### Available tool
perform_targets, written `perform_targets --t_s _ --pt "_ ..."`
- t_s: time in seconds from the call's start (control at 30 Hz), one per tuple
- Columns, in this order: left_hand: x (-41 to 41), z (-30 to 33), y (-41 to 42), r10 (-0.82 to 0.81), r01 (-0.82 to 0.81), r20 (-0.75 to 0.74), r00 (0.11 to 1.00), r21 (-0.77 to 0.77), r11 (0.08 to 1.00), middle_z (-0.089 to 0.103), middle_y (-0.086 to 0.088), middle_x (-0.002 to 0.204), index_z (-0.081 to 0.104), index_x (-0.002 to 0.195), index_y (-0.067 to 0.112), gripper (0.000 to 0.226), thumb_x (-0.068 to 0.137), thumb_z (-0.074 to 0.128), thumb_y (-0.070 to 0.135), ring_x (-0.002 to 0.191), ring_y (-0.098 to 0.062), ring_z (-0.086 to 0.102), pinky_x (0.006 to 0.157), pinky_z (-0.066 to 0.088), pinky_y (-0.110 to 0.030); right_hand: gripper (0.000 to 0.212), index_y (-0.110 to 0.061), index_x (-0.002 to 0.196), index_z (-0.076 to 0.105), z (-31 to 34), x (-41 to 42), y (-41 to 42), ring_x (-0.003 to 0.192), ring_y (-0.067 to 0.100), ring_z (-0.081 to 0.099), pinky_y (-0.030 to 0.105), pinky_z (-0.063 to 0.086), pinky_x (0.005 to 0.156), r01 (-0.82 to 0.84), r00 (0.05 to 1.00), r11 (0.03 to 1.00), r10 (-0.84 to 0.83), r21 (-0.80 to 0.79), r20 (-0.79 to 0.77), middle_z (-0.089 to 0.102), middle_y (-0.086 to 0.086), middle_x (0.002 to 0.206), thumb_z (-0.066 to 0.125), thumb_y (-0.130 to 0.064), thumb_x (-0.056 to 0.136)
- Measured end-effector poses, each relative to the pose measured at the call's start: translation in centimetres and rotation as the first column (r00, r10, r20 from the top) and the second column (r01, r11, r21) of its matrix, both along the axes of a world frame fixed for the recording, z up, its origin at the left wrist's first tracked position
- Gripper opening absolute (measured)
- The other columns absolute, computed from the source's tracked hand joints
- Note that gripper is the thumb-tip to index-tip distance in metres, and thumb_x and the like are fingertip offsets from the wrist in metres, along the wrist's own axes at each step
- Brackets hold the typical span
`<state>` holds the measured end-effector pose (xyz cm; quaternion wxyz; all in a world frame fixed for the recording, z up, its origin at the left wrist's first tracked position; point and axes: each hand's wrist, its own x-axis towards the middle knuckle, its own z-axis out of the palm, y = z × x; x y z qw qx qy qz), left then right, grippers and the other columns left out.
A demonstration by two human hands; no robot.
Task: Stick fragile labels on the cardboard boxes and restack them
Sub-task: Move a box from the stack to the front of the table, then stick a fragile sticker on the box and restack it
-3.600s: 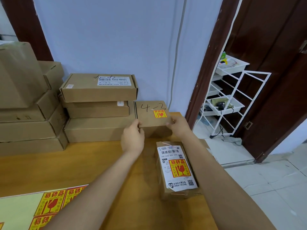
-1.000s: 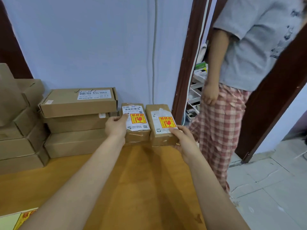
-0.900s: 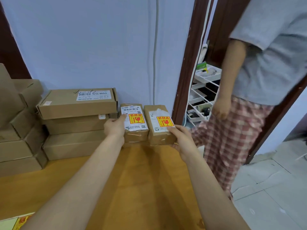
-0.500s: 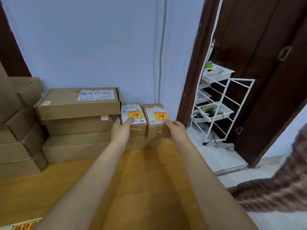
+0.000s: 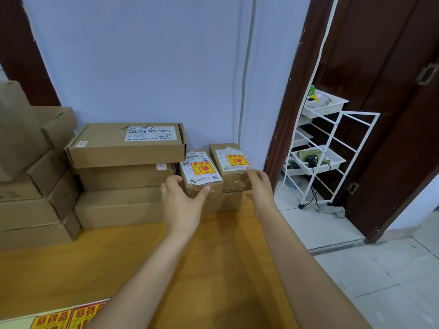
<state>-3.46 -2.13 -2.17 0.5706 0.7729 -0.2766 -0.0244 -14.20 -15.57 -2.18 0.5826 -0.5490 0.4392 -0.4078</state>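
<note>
Two small cardboard boxes stand side by side on a lower box (image 5: 229,201) at the back right of the wooden table (image 5: 213,269). Each carries a yellow and red fragile label: the left small box (image 5: 200,170) and the right small box (image 5: 231,160). My left hand (image 5: 183,203) is spread at the left box's front left corner, thumb touching its front face. My right hand (image 5: 261,188) touches the right box's front right corner with straight fingers. A sheet of fragile labels (image 5: 69,317) lies at the table's near left edge.
A stack of three flat boxes (image 5: 126,148) stands against the wall just left of the small ones. More boxes (image 5: 31,186) are piled at far left. The table ends right of my right arm; a white wire rack (image 5: 318,157) stands in the doorway.
The two labelled boxes have been set on the lower box against the wall. My hands have loosened and drawn back a little. A person who stood in the doorway has gone.
</note>
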Motion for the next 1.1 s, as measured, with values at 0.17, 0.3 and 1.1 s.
perform_targets --t_s 0.17,0.3,1.1 --pt "0.9 0.9 -1.3 -0.007 0.007 0.014 1.0 0.016 1.0 0.053 -0.008 0.11 0.045 0.124 0.009 0.053 0.082 0.07 0.03 0.088 -0.017 0.045 0.07 0.034 -0.027 0.047 -0.026 0.116 0.059 0.0 0.4 0.1 0.106 0.015 0.057 0.031 0.046 0.087 0.027 0.999 0.994 -0.031 -0.109 -0.036 0.051 0.006 0.127 0.056 -0.056 0.08" --pt "1.2 1.4 -2.0 -0.008 0.009 -0.012 1.0 0.058 0.998 0.049 -0.01 0.117 0.04 0.136 0.012 0.053 0.088 0.061 0.017 0.087 -0.016 0.045 0.075 0.037 -0.028 0.042 -0.022 0.121 0.06 0.4 0.7 -0.6 0.104 0.013 0.058 0.024 0.046 0.082 -0.016 0.996 0.988 0.001 -0.155 -0.094 0.054 0.007 0.126 0.052 -0.049 0.089" --pt "8.0 6.8 7.9 -0.022 -0.301 -0.618 0.786 -0.413 0.859 0.049 0.0 0.09 0.036 0.117 0.018 0.031 0.094 0.049 0.034 0.068 -0.015 0.052 0.061 0.046 -0.03 0.017 -0.013 0.095 0.066 6.0 4.7 9.7 0.067 0.011 0.05 0.028 0.042 0.068 -0.047 0.996 0.981 0.061 -0.189 0.067 0.058 -0.005 0.074 0.049 -0.017 0.093"
